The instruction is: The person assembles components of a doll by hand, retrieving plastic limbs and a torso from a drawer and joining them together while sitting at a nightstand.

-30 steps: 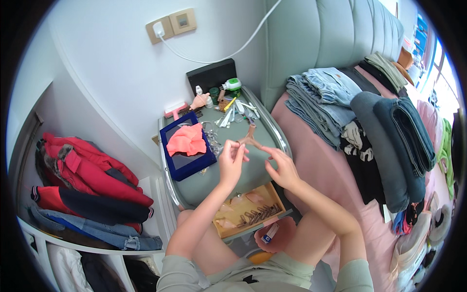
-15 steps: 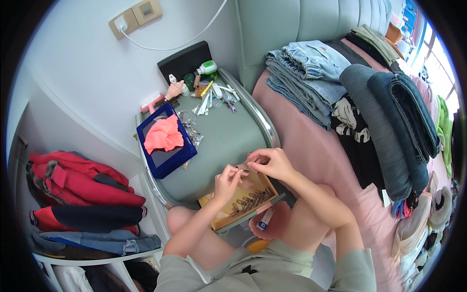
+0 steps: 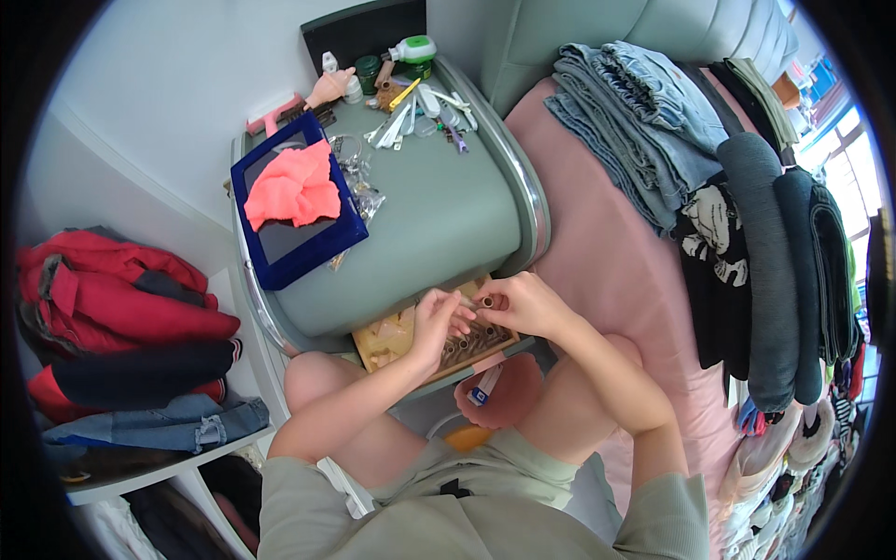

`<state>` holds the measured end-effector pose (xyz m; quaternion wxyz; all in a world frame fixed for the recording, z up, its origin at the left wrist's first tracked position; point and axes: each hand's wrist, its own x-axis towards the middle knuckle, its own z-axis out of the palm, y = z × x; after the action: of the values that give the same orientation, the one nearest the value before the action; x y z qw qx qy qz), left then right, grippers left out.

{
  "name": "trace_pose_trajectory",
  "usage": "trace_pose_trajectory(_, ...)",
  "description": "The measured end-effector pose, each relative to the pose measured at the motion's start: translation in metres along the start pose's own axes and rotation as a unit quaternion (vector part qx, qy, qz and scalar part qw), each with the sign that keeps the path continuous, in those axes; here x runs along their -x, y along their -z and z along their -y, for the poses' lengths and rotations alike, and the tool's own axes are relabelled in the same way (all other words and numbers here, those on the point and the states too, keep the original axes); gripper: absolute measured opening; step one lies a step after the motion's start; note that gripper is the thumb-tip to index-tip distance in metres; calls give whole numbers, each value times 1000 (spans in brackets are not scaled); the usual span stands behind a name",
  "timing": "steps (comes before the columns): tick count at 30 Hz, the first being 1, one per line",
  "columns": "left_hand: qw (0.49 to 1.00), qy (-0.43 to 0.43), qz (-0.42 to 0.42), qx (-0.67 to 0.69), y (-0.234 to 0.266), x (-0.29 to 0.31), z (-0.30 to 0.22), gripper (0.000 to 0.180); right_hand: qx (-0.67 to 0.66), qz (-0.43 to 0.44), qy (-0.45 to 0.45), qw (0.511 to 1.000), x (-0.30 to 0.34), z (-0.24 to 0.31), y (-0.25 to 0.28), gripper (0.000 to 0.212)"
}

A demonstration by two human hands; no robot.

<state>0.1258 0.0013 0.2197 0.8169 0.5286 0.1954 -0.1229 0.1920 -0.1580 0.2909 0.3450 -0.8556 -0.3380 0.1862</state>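
My left hand (image 3: pixel 431 325) and my right hand (image 3: pixel 519 303) meet over an open drawer (image 3: pixel 390 342) that sticks out from under a grey-green nightstand top (image 3: pixel 439 219). The fingertips of both hands pinch a small brown tube (image 3: pixel 485 301) between them. The drawer holds a wooden tray with rows of small brown pieces, partly hidden by my hands. My bare knees sit under the drawer.
A blue tray (image 3: pixel 280 257) with a coral cloth (image 3: pixel 294 187) lies on the nightstand, with bottles and small tools (image 3: pixel 411 93) at its back. Folded jeans (image 3: pixel 635 121) and dark clothes (image 3: pixel 775 243) are stacked on the pink bed (image 3: pixel 607 261). A red jacket (image 3: pixel 112 299) lies on shelves at left.
My hands have come down from above the nightstand top to the open drawer, staying close together. My head has tilted down, so the wall socket has left the view.
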Motion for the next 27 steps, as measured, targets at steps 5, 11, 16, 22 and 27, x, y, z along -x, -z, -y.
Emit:
trace_pose_trajectory(5, 989, 142, -17, 36, 8, 9, 56, 21, 98, 58, 5, 993, -4, -18, -27, 18)
trace_pose_trajectory(11, 976, 218, -4, 9, 12, 3, 101, 29, 158, 134, -3, 978, -2, -48, -75, 17)
trace_pose_trajectory(16, 971, 238, -33, -12, 26, -21, 123, 39, 141, 127, -44, 981, -12, -70, -108, 20)
trace_pose_trajectory(22, 976, 193, -85, -61, 26, -32, 111, 40, 131, 80, -90, 984, -28, -101, -145, 21)
trace_pose_trajectory(27, 962, 167, -114, -186, 37, -60, 160, 39, 193, 132, -132, 963, -32, -99, -162, 21)
